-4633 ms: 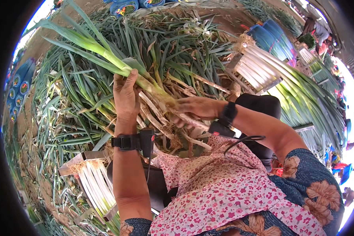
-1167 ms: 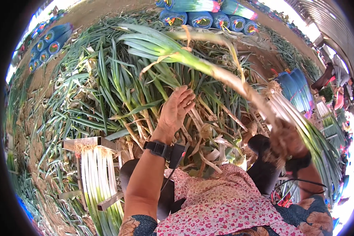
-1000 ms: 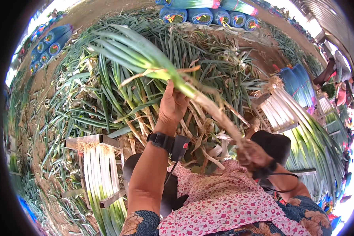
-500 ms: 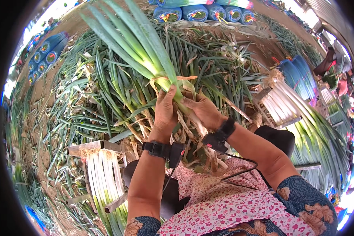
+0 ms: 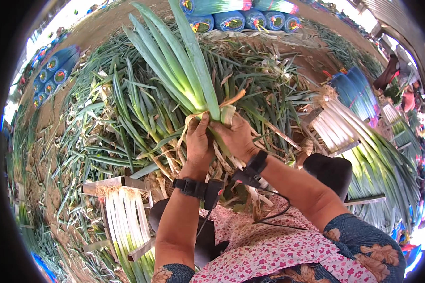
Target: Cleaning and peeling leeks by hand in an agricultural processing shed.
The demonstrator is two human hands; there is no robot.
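Observation:
A large leek [image 5: 186,78] points away from me, its broad green leaves fanned toward the upper left. My left hand [image 5: 199,144] is closed round it just below where the leaves spread, thumb on top. Beside it, my right hand [image 5: 236,139] pinches the same stalk, with a pale, loosened outer leaf [image 5: 228,114] standing up at its fingers. A dry brownish strip [image 5: 234,97] juts out to the right above that hand. The lower stalk is partly hidden under my hands.
Uncleaned leeks [image 5: 141,104] lie heaped beyond my hands. At lower left, a metal rack [image 5: 113,181] holds white-stemmed leeks; another batch of trimmed leeks [image 5: 333,125] rests at right. Blue-wrapped bundles [image 5: 229,21] are stacked at the far side. My dark-covered knee [image 5: 329,172] is at right.
The leek has swung more upright and come slightly nearer. My right hand has moved up toward the leaf fork, and the outer leaf and dry strip there now stand away from the stalk.

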